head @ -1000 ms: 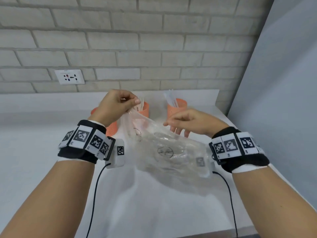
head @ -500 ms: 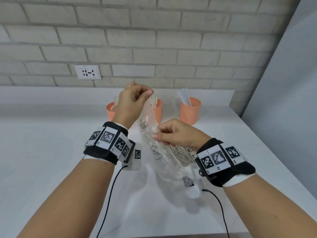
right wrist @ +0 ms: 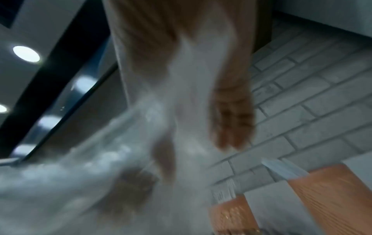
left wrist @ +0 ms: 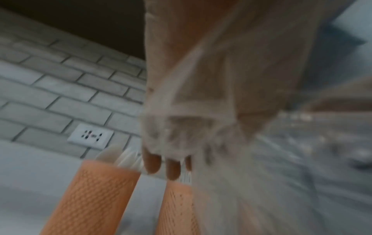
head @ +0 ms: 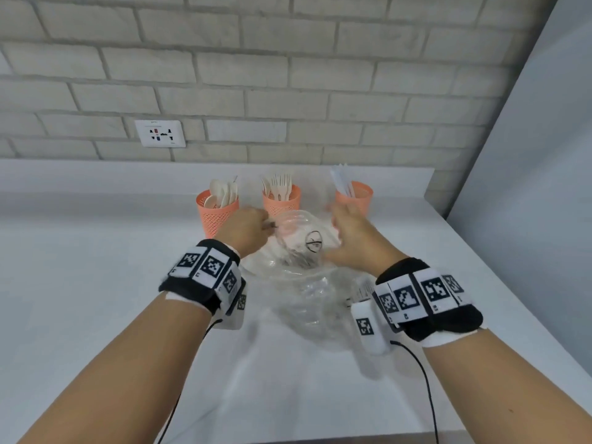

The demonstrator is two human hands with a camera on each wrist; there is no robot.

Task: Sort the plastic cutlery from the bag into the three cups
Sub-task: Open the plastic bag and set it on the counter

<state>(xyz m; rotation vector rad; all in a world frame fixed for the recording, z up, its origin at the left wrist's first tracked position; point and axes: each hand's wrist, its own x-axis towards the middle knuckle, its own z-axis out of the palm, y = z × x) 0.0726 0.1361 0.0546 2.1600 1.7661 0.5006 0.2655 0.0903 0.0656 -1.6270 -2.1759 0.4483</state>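
Three orange mesh cups stand in a row at the back of the white table (head: 96, 283): the spoon cup (head: 217, 216), the fork cup (head: 281, 201) and the knife cup (head: 355, 195). A crumpled clear plastic bag (head: 304, 283) lies on the table in front of them; any cutlery inside it is too blurred to tell. My left hand (head: 248, 230) grips the bag's left edge with curled fingers (left wrist: 153, 163), just in front of the spoon cup (left wrist: 90, 198). My right hand (head: 350, 233) lies on the bag's right side with fingers spread, close to the knife cup (right wrist: 338, 198). The bag (right wrist: 80, 174) drapes over its palm.
A brick wall with a white socket (head: 160, 133) runs behind the table. A grey panel (head: 528, 187) closes off the right side, along the table's right edge. Black cables (head: 426, 379) trail from both wristbands toward the near edge.
Both hands have brought the bag down from mid-air onto the table in front of the cups. The right hand has gone from pinching the bag to spread fingers.
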